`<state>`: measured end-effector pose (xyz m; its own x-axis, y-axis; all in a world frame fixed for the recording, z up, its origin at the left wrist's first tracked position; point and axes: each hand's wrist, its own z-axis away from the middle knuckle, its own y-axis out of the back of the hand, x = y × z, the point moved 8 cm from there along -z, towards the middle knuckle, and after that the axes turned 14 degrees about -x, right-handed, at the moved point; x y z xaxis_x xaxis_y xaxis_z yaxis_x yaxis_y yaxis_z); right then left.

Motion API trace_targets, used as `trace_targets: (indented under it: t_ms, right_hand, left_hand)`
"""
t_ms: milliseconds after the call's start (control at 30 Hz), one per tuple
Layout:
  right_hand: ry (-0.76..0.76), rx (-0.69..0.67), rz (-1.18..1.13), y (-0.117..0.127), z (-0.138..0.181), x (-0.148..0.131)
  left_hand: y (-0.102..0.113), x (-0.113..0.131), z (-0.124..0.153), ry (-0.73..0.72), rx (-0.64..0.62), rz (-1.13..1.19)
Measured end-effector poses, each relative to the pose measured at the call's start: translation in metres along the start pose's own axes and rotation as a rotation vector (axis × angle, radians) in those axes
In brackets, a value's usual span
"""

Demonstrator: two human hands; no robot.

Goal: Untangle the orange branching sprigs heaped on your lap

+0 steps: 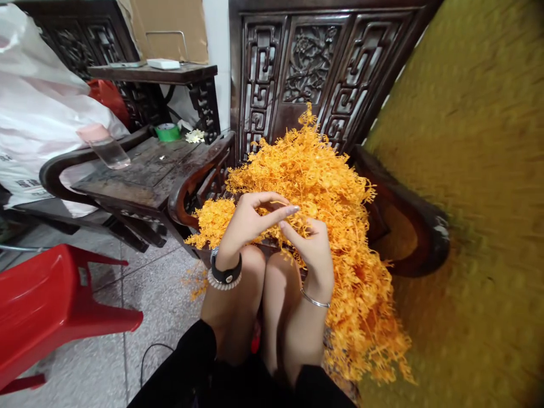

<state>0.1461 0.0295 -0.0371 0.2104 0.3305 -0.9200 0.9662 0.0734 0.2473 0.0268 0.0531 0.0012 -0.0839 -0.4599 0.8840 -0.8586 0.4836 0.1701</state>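
Note:
A big heap of bright orange artificial flower sprigs (pixel 297 164) fills the dark wooden chair in front of my knees. Over its front edge, my left hand (pixel 259 218) is closed, thumb and fingers pinched on a thin orange sprig. A dark band and a pale coiled tie circle that wrist. Just to the right and slightly lower, my right hand (pixel 314 246) has its thumb and fingers curled together around orange tips, apparently part of a sprig. The fingertips of both hands nearly meet. What lies exactly between them is small and partly hidden by the fingers.
Carved wooden chair arms (pixel 425 238) flank the heap. At left, a side table (pixel 140 170) bears a pink-capped bottle (pixel 106 147) and green tape (pixel 168 132). A red plastic stool (pixel 63 300) stands lower left, a white bag (pixel 38 113) behind. Loose sprigs (pixel 196 282) lie on the floor.

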Motion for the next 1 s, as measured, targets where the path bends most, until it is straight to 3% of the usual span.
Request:
trace_targets:
  t_ms: [100, 200, 300, 400, 633, 767, 867, 1000]
  right_hand:
    - [0.105, 0.121, 0.153, 0.017, 0.005, -0.009]
    - [0.211, 0.124, 0.024, 0.026, 0.012, -0.014]
    - [0.230, 0.022, -0.343, 0.030, 0.015, -0.016]
    - [0.094, -0.100, -0.569, 0.031, 0.007, -0.021]
    - [0.084, -0.408, -0.511, 0.037, -0.048, -0.048]
    - [0.120, -0.510, -0.431, 0.040, -0.065, -0.046]
    - [0.176, -0.430, -0.363, 0.047, -0.064, -0.046]
    - [0.253, -0.110, -0.168, 0.057, -0.054, -0.056]
  left_hand:
    - [0.004, -0.002, -0.008, -0.008, 0.063, 0.087]
    - [0.000, 0.000, -0.018, 0.005, -0.002, 0.120]
    - [-0.002, 0.008, -0.025, -0.010, -0.069, 0.054]
    - [-0.002, 0.014, -0.032, -0.053, -0.129, 0.054]
    - [0.036, 0.026, -0.040, -0.143, -0.031, 0.034]
    - [0.064, 0.020, -0.036, -0.162, 0.138, 0.090]
    - [0.071, 0.002, -0.028, -0.136, 0.211, 0.195]
    - [0.057, -0.022, -0.022, -0.077, 0.157, 0.440]
